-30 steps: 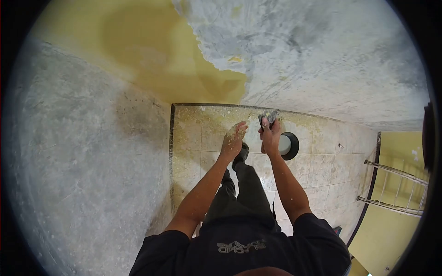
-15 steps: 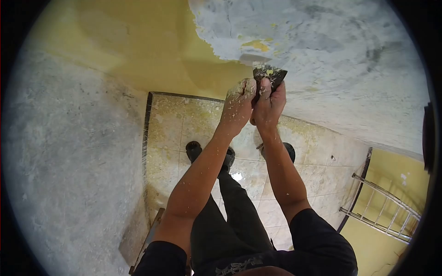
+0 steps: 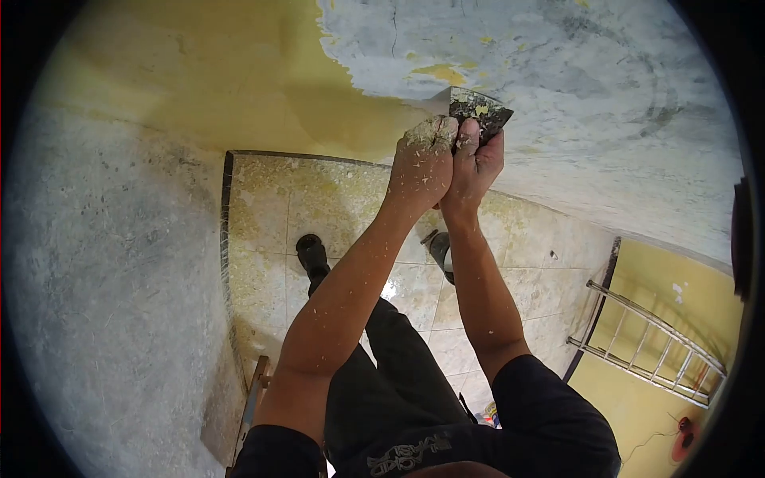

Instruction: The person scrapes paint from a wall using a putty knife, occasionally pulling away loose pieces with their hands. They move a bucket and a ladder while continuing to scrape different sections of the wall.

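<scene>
Both my hands are closed around one scraper [image 3: 484, 111], whose wide dark blade is spotted with yellow paint flakes. My left hand [image 3: 426, 159] wraps the handle side, its knuckles dusted with paint chips. Pressed close beside it, my right hand [image 3: 476, 163] grips too, thumb laid up toward the blade. The handle itself is hidden by the fingers. The blade lies at the wall, near the border between yellow paint [image 3: 319, 111] and bare grey-white plaster [image 3: 558, 103]. A small yellow patch [image 3: 443, 74] remains on the plaster just above the blade.
Paint flakes litter the tiled floor [image 3: 263, 207] along the wall's foot. A scraped grey wall [image 3: 127, 263] stands at my left. A metal ladder [image 3: 645, 350] leans at the right by another yellow wall. Something wooden [image 3: 256, 390] stands at my lower left.
The scraper has risen slightly and moved a little right along the wall, with both hands still gripping it. My feet have shifted and the view has turned somewhat.
</scene>
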Motion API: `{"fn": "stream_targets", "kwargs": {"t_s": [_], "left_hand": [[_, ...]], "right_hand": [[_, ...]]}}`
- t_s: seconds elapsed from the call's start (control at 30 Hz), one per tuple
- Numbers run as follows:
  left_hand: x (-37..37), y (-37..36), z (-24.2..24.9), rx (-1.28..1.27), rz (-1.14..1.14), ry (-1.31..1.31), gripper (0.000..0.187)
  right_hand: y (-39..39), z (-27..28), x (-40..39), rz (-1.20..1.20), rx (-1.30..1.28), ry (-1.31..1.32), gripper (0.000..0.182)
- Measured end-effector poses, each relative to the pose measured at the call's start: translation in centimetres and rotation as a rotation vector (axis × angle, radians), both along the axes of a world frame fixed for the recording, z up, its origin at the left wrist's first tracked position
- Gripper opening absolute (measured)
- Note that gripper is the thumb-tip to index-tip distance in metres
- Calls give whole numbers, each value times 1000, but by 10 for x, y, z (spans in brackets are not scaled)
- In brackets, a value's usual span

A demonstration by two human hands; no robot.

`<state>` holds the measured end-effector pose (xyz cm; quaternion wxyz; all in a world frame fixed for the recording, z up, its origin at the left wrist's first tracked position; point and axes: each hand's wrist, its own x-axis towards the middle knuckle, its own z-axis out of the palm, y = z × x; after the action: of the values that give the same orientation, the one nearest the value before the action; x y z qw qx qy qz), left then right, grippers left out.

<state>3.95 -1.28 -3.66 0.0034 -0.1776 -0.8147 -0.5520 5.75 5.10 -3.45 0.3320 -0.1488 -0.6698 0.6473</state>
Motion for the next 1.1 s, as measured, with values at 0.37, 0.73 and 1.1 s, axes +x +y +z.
{"fn": "stream_targets", "kwargs": {"t_s": [0.37,0.73,1.1], "left_hand": [[-12,1,12,-23,5,124,16],[-6,12,2,329,-44,-275,31],[-8,15,18,433,79,-294,24]], "right_hand": [[12,19,-15,43,315,21,12],[20,1,-3,-1,230,-91,14],[14,21,1,34,333,-177,14]]}}
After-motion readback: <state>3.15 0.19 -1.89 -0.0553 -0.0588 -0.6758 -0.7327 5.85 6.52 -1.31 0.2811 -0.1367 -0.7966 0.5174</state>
